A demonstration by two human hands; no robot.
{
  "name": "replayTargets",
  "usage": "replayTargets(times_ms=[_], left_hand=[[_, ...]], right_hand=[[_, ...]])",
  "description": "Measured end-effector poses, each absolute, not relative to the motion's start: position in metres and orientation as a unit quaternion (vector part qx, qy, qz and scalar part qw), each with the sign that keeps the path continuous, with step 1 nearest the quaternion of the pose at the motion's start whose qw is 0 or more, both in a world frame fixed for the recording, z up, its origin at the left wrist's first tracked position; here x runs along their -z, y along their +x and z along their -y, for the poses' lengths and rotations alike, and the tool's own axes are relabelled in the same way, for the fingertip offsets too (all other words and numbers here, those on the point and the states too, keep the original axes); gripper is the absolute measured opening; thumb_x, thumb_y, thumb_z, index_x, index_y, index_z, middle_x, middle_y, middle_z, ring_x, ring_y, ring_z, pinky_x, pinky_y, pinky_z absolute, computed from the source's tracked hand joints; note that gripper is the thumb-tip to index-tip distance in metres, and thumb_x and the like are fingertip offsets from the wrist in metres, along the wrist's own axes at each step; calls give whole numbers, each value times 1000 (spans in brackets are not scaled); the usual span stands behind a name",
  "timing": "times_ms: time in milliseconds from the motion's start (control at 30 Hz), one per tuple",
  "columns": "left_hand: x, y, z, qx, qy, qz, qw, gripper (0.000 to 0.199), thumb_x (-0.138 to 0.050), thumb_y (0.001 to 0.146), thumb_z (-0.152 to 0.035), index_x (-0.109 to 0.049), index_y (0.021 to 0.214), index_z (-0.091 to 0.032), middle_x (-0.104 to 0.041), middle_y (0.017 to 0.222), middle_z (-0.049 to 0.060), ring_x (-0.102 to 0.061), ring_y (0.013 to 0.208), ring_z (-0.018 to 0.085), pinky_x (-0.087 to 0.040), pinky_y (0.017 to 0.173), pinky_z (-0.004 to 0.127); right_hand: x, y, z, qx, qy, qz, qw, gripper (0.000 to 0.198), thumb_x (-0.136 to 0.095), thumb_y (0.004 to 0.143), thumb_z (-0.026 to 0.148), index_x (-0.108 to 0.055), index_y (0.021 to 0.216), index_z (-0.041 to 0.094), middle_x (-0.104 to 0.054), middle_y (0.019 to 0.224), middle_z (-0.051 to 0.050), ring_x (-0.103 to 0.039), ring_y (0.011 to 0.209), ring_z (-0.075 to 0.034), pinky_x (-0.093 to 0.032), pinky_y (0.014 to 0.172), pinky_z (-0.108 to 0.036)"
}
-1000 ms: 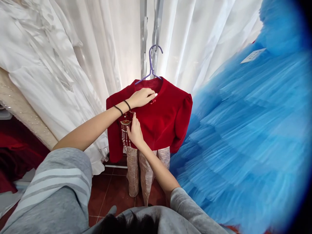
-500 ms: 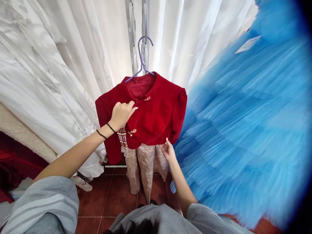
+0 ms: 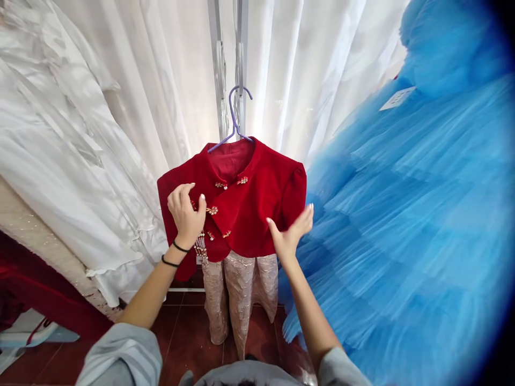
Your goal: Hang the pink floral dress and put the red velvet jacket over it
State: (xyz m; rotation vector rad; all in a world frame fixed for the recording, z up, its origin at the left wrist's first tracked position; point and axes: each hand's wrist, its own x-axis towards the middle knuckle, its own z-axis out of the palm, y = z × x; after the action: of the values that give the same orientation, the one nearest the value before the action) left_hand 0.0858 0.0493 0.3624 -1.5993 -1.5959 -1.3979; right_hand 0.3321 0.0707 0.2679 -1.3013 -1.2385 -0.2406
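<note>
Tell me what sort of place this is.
Probably a dress shop or costume rental. White gowns hang packed along the left, a blue tulle dress with a paper tag fills the right, and a red jacket hangs on a hanger from a metal rack.

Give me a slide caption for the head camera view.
Both hands, left hand and right hand, open at a red velvet jacket on a purple hanger.
</note>
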Motion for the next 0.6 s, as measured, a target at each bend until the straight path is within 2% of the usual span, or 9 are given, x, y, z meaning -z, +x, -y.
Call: replayTargets(times_ms=[100,167,233,300,367,433,467,533,600], left_hand=[[-344,99,-60,485,-528,657,232,97,-62,79,-61,-23,149,-5,-22,153,32,-20,145,45,-23,114,62],[-338,99,-69,476,-499,689,222,112,-65,75,-64,-13,151,0,-11,155,37,-11,146,49,-20,113,67],[-339,84,-74,482,-476,695,240,98,-64,79,-56,-21,152,-5,-16,155,33,-16,146,47,-20,114,66],[-350,54,-74,484,-484,675,275,66,-58,86,-41,-41,145,-16,-33,152,23,-27,143,41,-25,114,61],[-370,17,-75,477,-519,646,293,42,-48,90,-26,-59,130,-24,-52,138,15,-43,134,35,-33,112,54],[-399,-17,-83,477,-552,624,281,39,-42,89,-18,-68,117,-25,-63,123,12,-53,123,31,-40,107,49],[-414,-29,-91,481,-565,616,263,39,-41,87,-17,-69,113,-24,-65,119,11,-56,119,30,-43,105,47],[-439,-42,-113,494,-597,603,188,38,-42,84,-16,-70,109,-21,-69,113,10,-60,113,28,-45,103,43],[-448,-36,-131,508,-626,586,80,36,-43,83,-17,-69,107,-16,-73,104,9,-63,106,25,-49,99,39]], right_hand=[[-318,309,-103,142,-550,592,571,116,-67,71,64,-8,153,8,-5,159,-30,-2,149,-44,-13,111,-71],[-332,309,-120,147,-564,591,558,103,-66,75,56,-17,153,10,-7,160,-27,1,148,-46,-9,108,-77],[-339,330,-129,162,-554,584,570,73,-58,83,41,-36,148,17,-18,161,-19,1,150,-41,-8,108,-78],[-350,368,-136,184,-510,584,604,47,-46,88,25,-56,133,23,-36,155,-11,-3,151,-34,-11,111,-74],[-374,411,-149,200,-460,590,633,41,-38,88,18,-68,116,22,-52,144,-9,-12,151,-28,-16,114,-68],[-409,443,-171,185,-438,605,639,37,-39,89,18,-72,105,17,-61,134,-12,-27,146,-27,-24,114,-60],[-427,452,-184,155,-433,623,633,35,-40,89,17,-73,102,15,-65,128,-13,-39,139,-26,-29,112,-56],[-453,451,-208,39,-429,660,616,27,-48,87,16,-72,96,10,-72,109,-13,-63,110,-22,-44,101,-48],[-458,431,-221,-61,-427,657,618,25,-49,89,18,-70,92,5,-74,90,-9,-67,83,-15,-51,87,-39]])
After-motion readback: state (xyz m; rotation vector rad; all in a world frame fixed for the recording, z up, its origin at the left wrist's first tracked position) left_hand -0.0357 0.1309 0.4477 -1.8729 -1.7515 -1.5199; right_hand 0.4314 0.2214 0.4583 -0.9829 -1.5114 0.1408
